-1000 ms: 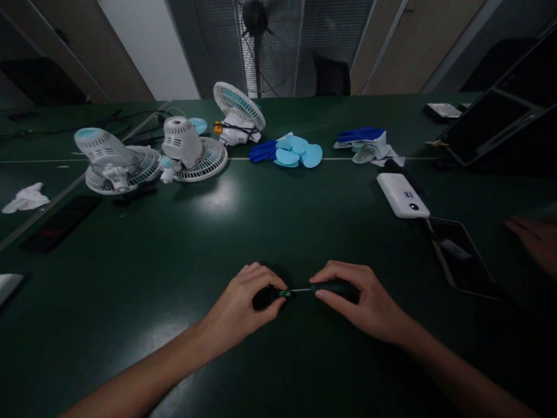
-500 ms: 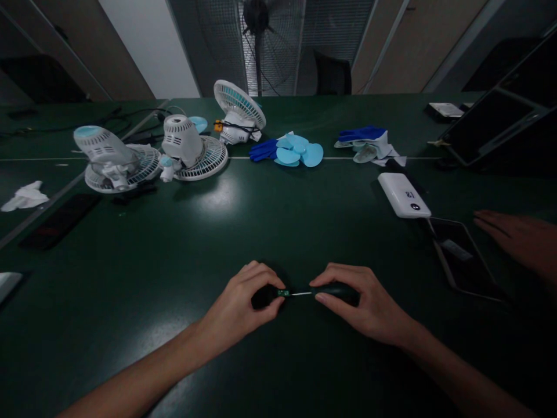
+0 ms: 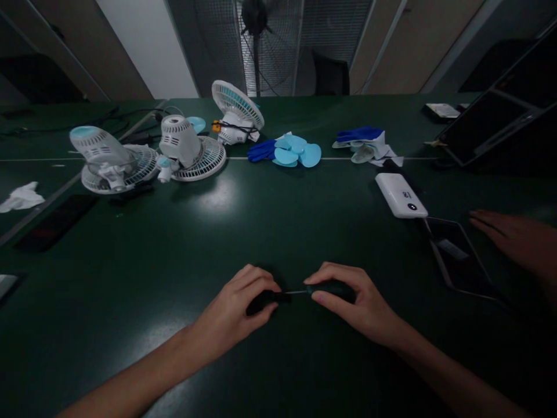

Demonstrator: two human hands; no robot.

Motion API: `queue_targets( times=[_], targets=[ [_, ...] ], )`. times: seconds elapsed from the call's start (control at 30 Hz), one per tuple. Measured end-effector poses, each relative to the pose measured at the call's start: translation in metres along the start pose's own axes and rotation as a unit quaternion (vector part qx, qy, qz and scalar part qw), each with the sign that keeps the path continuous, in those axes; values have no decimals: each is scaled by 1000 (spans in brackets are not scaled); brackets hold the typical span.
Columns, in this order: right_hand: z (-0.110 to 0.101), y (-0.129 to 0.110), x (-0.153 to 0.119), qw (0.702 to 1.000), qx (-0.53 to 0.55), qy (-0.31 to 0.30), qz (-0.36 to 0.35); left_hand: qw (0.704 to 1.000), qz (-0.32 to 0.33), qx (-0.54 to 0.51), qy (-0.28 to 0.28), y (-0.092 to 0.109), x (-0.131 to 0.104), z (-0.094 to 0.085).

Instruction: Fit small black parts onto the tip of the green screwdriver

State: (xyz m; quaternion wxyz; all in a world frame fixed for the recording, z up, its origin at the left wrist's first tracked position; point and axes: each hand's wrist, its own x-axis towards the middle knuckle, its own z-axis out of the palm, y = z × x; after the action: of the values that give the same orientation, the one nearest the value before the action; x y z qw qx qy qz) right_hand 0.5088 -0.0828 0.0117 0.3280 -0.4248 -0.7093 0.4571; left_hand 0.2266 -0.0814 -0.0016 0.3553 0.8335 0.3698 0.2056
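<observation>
My left hand (image 3: 243,301) pinches a small black piece (image 3: 282,297) between thumb and fingers, low over the dark green table. Most of that piece is hidden in the grip, so its kind is unclear. Opposite it, my right hand (image 3: 351,296) is closed around the dark handle of a screwdriver (image 3: 333,289). The thin metal shaft points left, and its tip meets or nearly meets the black piece; contact cannot be made out.
White fans (image 3: 180,142) lie at the back left. Blue fan blades (image 3: 298,151) and gloves (image 3: 360,136) are at the back. A white power bank (image 3: 401,196) and a phone-like tablet (image 3: 461,258) lie right, beside another person's hand (image 3: 516,235).
The green circuit-board face at my left fingertips no longer shows; a black side does instead. My right hand and the screwdriver have shifted slightly left in view, as has the whole scene.
</observation>
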Motion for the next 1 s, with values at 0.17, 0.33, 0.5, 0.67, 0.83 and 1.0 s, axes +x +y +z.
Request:
queue_targets(
  times=[0.17, 0.33, 0.5, 0.67, 0.83, 1.0],
  targets=[
    [-3, 0, -1, 1000, 9, 4, 13, 997, 15, 71, -30, -13, -29, -10],
    [-3, 1, -2, 999, 23, -5, 24, 983, -54, 172, 40, -64, -49, -64],
    [-3, 1, -4, 999, 17, -11, 30, 928, -230, 248, 157, -126, -72, -153],
    [-3, 3, -4, 999, 12, -13, 32, 882, -323, 275, 204, -156, -106, -198],
    [-4, 4, -4, 999, 16, -19, 38, 847, -401, 264, 229, -160, -119, -204],
    [-4, 4, -4, 999, 22, -24, 35, 811, -445, 285, 251, -151, -121, -205]
  ],
)
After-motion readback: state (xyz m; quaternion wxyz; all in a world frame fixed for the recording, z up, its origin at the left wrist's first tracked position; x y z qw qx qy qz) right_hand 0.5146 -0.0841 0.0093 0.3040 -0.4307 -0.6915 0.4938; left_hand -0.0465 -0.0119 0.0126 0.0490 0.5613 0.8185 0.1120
